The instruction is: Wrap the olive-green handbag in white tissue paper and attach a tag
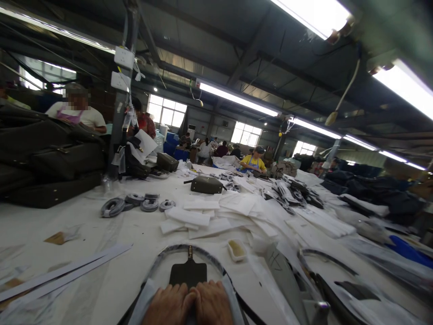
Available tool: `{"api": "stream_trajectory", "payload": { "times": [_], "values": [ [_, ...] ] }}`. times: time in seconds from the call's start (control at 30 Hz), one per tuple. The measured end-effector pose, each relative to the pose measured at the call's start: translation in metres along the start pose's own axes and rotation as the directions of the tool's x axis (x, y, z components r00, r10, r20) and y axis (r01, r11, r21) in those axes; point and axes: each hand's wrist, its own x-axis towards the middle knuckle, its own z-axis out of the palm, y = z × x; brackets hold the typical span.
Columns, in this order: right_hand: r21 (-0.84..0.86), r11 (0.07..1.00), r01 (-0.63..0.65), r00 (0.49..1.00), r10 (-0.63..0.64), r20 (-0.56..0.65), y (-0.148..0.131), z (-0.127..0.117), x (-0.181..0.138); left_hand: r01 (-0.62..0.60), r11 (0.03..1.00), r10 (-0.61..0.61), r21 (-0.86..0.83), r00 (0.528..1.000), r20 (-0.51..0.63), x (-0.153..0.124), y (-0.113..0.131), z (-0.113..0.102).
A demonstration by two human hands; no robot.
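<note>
At the bottom centre, my left hand (pixel 169 303) and my right hand (pixel 213 301) lie side by side, thumbs meeting. The fingers of both curl over the top of a bag, which is mostly hidden beneath them. Pale blue-grey sheeting (pixel 143 299) shows at its sides. A wrapped handle (pixel 162 253) arches beyond my knuckles. Just past my fingertips, a dark olive tag (pixel 188 273) lies flat inside that arch, with a short strap running up to the handle.
White sheets (pixel 203 216) spread ahead beside coiled grey strips (pixel 113 207). A small white dish (pixel 237 250) stands close on the right, near a grey machine part (pixel 284 275). Dark bags (pixel 50 158) are piled left. A person in yellow (pixel 253 161) works farther along.
</note>
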Motion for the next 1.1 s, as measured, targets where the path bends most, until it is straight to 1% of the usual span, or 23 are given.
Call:
{"api": "stream_trajectory", "payload": {
  "times": [0.07,0.13,0.23,0.3,0.37,0.43,0.5,0.53,0.57,0.63,0.67,0.7,0.73,0.77,0.8,0.87,0.93,0.97,1.0,1.03,1.07,1.1],
  "values": [
    [0.019,1.0,-0.024,0.999,0.024,0.046,-0.001,-0.001,0.001,-0.016,1.0,0.016,-0.005,1.0,0.001,0.0,-0.001,-0.003],
    [0.04,0.997,-0.073,0.993,0.069,0.096,-0.004,-0.008,0.003,-0.014,0.999,0.013,-0.041,1.0,-0.014,-0.002,-0.001,-0.009],
    [0.094,0.975,-0.203,0.97,0.187,0.156,-0.007,-0.023,0.006,0.048,0.995,-0.048,-0.085,0.999,0.001,-0.005,0.001,-0.021],
    [0.155,0.944,-0.292,0.95,0.268,0.161,-0.008,-0.032,0.008,0.064,0.995,-0.06,-0.075,0.997,0.05,-0.006,0.004,-0.029],
    [0.224,0.903,-0.367,0.927,0.335,0.169,-0.007,-0.037,0.009,0.054,0.996,-0.048,-0.065,0.995,0.085,-0.006,0.007,-0.034],
    [0.303,0.847,-0.437,0.898,0.389,0.208,-0.005,-0.039,0.01,0.062,0.995,-0.054,-0.073,0.993,0.101,-0.006,0.009,-0.038],
    [0.401,0.771,-0.496,0.868,0.425,0.256,-0.003,-0.038,0.012,0.078,0.993,-0.067,-0.092,0.991,0.113,-0.007,0.01,-0.039],
    [0.464,0.717,-0.521,0.853,0.441,0.279,-0.001,-0.037,0.013,0.089,0.99,-0.076,-0.106,0.99,0.117,-0.007,0.011,-0.04],
    [0.536,0.647,-0.542,0.839,0.454,0.301,0.001,-0.037,0.015,0.1,0.988,-0.086,-0.121,0.99,0.113,-0.007,0.011,-0.041],
    [0.676,0.468,-0.569,0.803,0.495,0.333,0.005,-0.038,0.019,0.119,0.981,-0.105,-0.156,0.99,0.097,-0.008,0.01,-0.043],
    [0.733,0.382,-0.563,0.787,0.519,0.334,0.006,-0.039,0.021,0.119,0.977,-0.105,-0.176,0.991,0.086,-0.008,0.01,-0.044],
    [0.777,0.318,-0.544,0.778,0.538,0.324,0.007,-0.041,0.022,0.118,0.973,-0.104,-0.196,0.991,0.079,-0.008,0.009,-0.044],
    [0.808,0.285,-0.516,0.78,0.545,0.306,0.008,-0.043,0.023,0.119,0.969,-0.105,-0.217,0.992,0.076,-0.007,0.009,-0.045],
    [0.828,0.281,-0.486,0.794,0.538,0.283,0.008,-0.046,0.023,0.124,0.964,-0.109,-0.236,0.991,0.078,-0.007,0.008,-0.045],
    [0.84,0.301,-0.452,0.821,0.509,0.26,0.007,-0.049,0.023,0.13,0.957,-0.114,-0.26,0.99,0.077,-0.007,0.007,-0.045],
    [0.846,0.373,-0.38,0.886,0.411,0.216,0.003,-0.054,0.022,0.142,0.939,-0.132,-0.313,0.99,0.052,-0.009,0.007,-0.045],
    [0.834,0.447,-0.324,0.927,0.327,0.184,-0.002,-0.061,0.02,0.123,0.909,-0.151,-0.398,0.988,-0.04,-0.014,0.008,-0.047],
    [0.824,0.473,-0.311,0.935,0.305,0.178,-0.004,-0.064,0.019,0.102,0.881,-0.174,-0.461,0.978,-0.116,-0.017,0.009,-0.048],
    [0.813,0.49,-0.314,0.937,0.3,0.181,-0.005,-0.067,0.019,0.076,0.848,-0.209,-0.524,0.957,-0.199,-0.02,0.01,-0.05],
    [0.806,0.498,-0.321,0.937,0.294,0.192,-0.006,-0.07,0.018,0.039,0.801,-0.26,-0.597,0.922,-0.288,-0.022,0.01,-0.051],
    [0.802,0.497,-0.332,0.933,0.3,0.201,-0.005,-0.072,0.017,0.002,0.737,-0.337,-0.676,0.868,-0.366,-0.023,0.01,-0.051],
    [0.8,0.494,-0.342,0.931,0.296,0.215,-0.004,-0.072,0.017,0.019,0.719,-0.39,-0.695,0.838,-0.381,-0.023,0.009,-0.05]
  ]
}}
